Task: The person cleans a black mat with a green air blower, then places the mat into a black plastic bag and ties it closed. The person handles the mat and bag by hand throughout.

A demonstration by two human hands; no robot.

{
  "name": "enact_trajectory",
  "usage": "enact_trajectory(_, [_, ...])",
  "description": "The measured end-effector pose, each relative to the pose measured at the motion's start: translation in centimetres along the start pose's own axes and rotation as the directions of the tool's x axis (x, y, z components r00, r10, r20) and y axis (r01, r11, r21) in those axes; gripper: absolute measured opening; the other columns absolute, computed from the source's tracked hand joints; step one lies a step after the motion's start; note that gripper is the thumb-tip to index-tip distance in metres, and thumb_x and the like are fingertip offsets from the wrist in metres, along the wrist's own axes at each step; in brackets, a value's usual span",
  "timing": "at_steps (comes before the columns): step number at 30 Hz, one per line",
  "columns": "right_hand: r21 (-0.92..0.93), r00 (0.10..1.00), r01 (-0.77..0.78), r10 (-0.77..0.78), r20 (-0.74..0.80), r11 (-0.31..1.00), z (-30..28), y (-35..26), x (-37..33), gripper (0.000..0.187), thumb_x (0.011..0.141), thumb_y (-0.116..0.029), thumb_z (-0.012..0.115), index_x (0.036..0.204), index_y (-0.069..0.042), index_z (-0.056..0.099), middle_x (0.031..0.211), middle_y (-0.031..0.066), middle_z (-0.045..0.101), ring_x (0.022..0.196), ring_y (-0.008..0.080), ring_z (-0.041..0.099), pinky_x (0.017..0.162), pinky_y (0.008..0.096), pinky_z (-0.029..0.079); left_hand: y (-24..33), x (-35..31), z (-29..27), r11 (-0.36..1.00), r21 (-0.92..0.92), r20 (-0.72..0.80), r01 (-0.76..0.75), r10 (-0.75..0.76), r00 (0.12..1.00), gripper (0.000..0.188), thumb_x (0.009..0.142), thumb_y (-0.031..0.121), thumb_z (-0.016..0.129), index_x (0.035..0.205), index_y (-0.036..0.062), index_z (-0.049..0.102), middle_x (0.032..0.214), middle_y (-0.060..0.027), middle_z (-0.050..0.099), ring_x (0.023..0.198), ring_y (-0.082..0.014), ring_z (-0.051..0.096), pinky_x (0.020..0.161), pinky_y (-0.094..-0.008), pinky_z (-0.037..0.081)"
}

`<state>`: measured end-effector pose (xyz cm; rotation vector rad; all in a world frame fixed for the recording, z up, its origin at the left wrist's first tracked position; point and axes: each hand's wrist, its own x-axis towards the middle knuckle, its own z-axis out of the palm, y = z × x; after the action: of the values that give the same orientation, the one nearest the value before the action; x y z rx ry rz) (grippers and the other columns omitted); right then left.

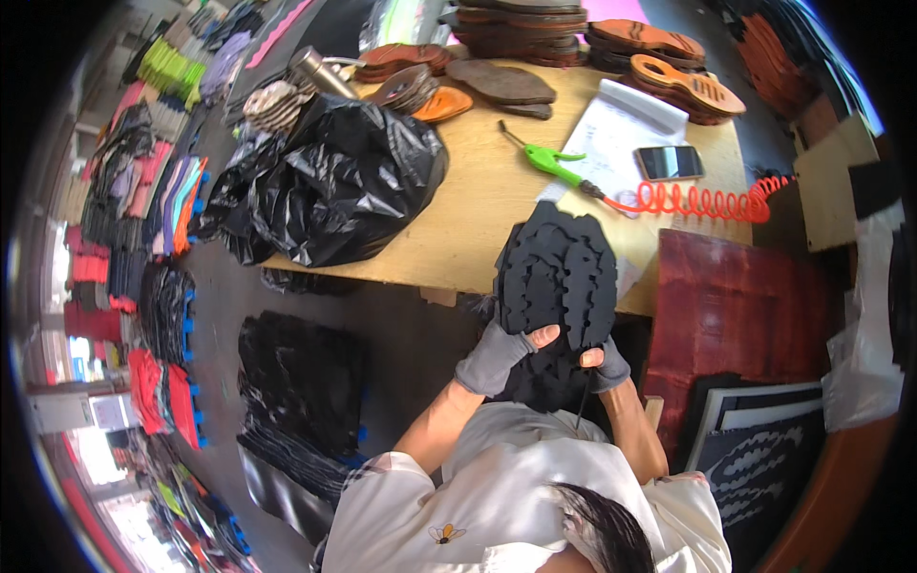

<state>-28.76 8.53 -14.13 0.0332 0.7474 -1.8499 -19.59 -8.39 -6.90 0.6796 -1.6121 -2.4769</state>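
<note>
My left hand [504, 353], in a grey fingerless glove, grips the lower left side of a bundle of black lugged shoe sole pieces [557, 267]. My right hand [606, 367], gloved the same way, holds the lower right side with its thumb on top. The pieces have toothed edges and overlap in layers. They are held up in front of the table's near edge. A thin dark strip [584, 399] hangs below my right thumb. The fingers beneath the bundle are hidden.
On the wooden table [478, 215] are a black plastic bag [334, 181], a green air blow gun [554, 162] with a coiled red hose [702, 202], a phone [670, 162], papers [616, 134] and stacked soles [521, 33]. Dark red sheets [702, 315] stand right; black sheet stacks [301, 382] lie left.
</note>
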Motion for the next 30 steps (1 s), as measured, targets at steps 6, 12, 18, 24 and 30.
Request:
enact_trajectory(6, [-0.058,0.95,0.168,-0.146,0.276,0.984,1.4,3.1,7.1,0.096,0.052,-0.01,0.084,0.139,-0.001,0.046,0.132,0.0095,0.058,0.121,0.0244,0.054,0.107,0.0363,0.041,6.2,0.2,-4.4,0.96,-0.274,0.082,0.062,-0.041,0.996,0.061,0.083,0.022,0.079,0.134,0.0045,0.051,0.123,-0.0031,0.06,0.11,-0.0144,0.056,0.098,-0.0312,0.045])
enact_trajectory(12, [0.15,0.929,0.064,-0.114,0.352,0.987,5.7,5.4,14.8,0.094,0.057,-0.017,0.078,0.142,0.001,0.042,0.138,0.0144,0.053,0.124,0.0308,0.052,0.111,0.0396,0.038,11.4,0.2,-9.6,0.999,-0.051,0.025,-0.008,0.01,1.0,0.061,0.085,0.034,0.077,0.133,0.0044,0.052,0.122,-0.0027,0.06,0.108,-0.0123,0.053,0.095,-0.0297,0.045])
enact_trajectory(18, [0.273,0.903,-0.109,-0.02,0.429,0.956,12.7,7.3,19.9,0.082,0.061,-0.031,0.073,0.134,-0.003,0.048,0.123,0.0156,0.057,0.111,0.0322,0.056,0.098,0.0426,0.041,16.4,-1.7,-16.7,0.943,0.315,0.219,-0.11,0.041,0.975,0.057,0.086,0.047,0.072,0.122,0.005,0.06,0.115,-0.0096,0.062,0.108,-0.0214,0.055,0.097,-0.0353,0.043])
enact_trajectory(24, [0.161,0.876,-0.26,0.162,0.455,0.952,17.3,7.0,21.3,0.07,0.066,-0.045,0.071,0.123,-0.007,0.057,0.103,0.015,0.062,0.094,0.0313,0.06,0.08,0.0444,0.047,17.2,-6.6,-25.9,0.965,0.239,-0.357,-0.104,0.187,0.915,0.065,0.081,0.032,0.08,0.13,0.0028,0.049,0.12,-0.0075,0.054,0.102,-0.0143,0.052,0.086,-0.0318,0.048])
enact_trajectory(30, [-0.565,0.948,-0.003,0.182,0.261,0.825,16.6,10.4,24.4,0.059,0.069,-0.039,0.069,0.115,-0.003,0.061,0.101,0.0157,0.065,0.092,0.0319,0.063,0.083,0.0502,0.048,15.6,1.4,-37.9,0.347,0.871,-0.453,0.346,0.841,0.297,0.082,0.071,0.043,0.085,0.13,0.0022,0.046,0.118,-0.0221,0.052,0.103,-0.0385,0.054,0.091,-0.0443,0.045])
